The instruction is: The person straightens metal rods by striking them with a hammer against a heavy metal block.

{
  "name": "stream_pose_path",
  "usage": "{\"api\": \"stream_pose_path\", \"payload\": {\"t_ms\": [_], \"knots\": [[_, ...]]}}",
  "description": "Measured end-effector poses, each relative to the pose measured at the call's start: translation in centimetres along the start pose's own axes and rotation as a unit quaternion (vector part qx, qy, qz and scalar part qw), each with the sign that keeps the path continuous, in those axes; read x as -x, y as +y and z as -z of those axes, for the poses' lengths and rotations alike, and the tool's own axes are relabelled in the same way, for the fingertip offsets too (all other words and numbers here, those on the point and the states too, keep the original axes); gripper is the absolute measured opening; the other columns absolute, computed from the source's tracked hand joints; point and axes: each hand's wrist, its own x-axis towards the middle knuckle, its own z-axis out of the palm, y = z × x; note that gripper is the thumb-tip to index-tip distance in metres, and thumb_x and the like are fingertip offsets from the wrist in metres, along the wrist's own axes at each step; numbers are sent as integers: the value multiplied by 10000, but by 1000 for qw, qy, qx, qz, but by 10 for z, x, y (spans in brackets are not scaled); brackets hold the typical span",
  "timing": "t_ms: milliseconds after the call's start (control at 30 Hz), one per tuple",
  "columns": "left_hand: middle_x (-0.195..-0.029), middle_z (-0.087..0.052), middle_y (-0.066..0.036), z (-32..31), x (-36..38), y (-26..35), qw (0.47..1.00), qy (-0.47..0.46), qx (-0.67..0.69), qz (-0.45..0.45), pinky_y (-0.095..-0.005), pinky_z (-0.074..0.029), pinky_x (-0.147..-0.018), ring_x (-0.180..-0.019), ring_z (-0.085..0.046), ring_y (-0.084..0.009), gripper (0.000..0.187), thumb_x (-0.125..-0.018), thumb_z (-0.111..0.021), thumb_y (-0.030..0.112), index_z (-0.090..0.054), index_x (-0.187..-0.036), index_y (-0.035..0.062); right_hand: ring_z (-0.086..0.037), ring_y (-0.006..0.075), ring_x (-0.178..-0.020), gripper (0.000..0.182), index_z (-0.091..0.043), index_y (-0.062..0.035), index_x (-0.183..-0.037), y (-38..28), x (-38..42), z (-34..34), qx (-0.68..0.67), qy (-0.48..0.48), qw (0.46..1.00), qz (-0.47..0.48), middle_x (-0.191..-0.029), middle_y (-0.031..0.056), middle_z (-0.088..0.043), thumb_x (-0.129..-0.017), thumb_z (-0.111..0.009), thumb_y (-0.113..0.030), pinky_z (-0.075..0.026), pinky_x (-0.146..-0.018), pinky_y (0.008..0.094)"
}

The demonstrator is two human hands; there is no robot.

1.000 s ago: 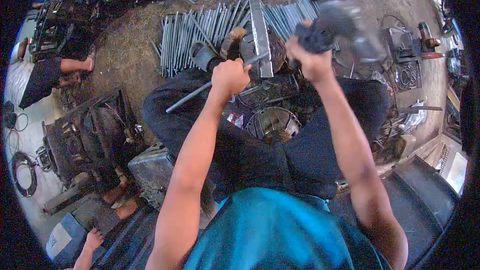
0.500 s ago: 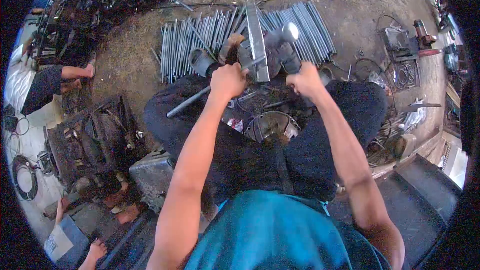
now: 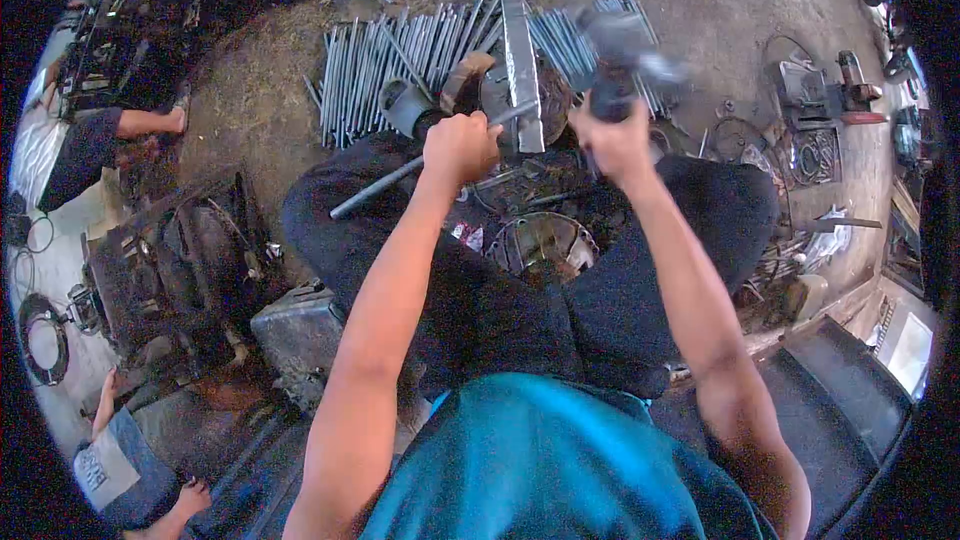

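Note:
My left hand (image 3: 458, 153) is closed around a grey metal rod (image 3: 380, 185), whose far end rests at a flat upright metal bar (image 3: 522, 70). My right hand (image 3: 615, 140) grips a hammer-like tool (image 3: 612, 88) by its dark handle; its head is smeared by motion, above and right of the bar. Behind both hands many thin metal rods (image 3: 375, 70) lie side by side on the ground. A round metal housing (image 3: 545, 238) sits between my legs, below the bar.
At the left lies greasy machinery (image 3: 180, 260), with a metal block (image 3: 300, 330) near my left knee. Two other people show in part at the left edge, a bare leg (image 3: 150, 123) and a hand (image 3: 193, 498). A grinder-like tool (image 3: 855, 90) stands at the right.
My right hand and the tool have swung a little up and right, away from the bar. The rod in my left hand has tilted slightly and stays at the bar.

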Motion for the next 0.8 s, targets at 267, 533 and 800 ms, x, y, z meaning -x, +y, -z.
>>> {"api": "stream_pose_path", "payload": {"t_ms": [267,533,800], "knots": [[-876,-685,-239,2,-1,4,999,-24,-31,15,-524,-520,-796,-862,-673,-413,388,-943,-516,374,-657,-947,13,-546,213,-453,41,-617,15,-706,107,42,23,-7,-54,905,-422,-617,102,-589,-672,-636,1,-434,-394,358],[-982,-684,-243,3,-15,-6,996,-87,4,33,-525,-503,-872,-952,-648,-430,450,-958,-460,403,-678,-1035,17,-535,156,-445,144,-551,-5,-756,-35,-7,16,-48,-151,957,-242,-567,56,-548,-708,-686,3,-441,-421,311],[-1109,-653,-239,9,-17,-4,991,-103,53,68,-518,-476,-936,-1059,-612,-412,470,-965,-448,443,-690,-1036,45,-490,151,-532,180,-480,-30,-893,-192,-43,17,-170,-146,954,200,-686,73,-510,-773,-611,3,-437,-545,298]]}}
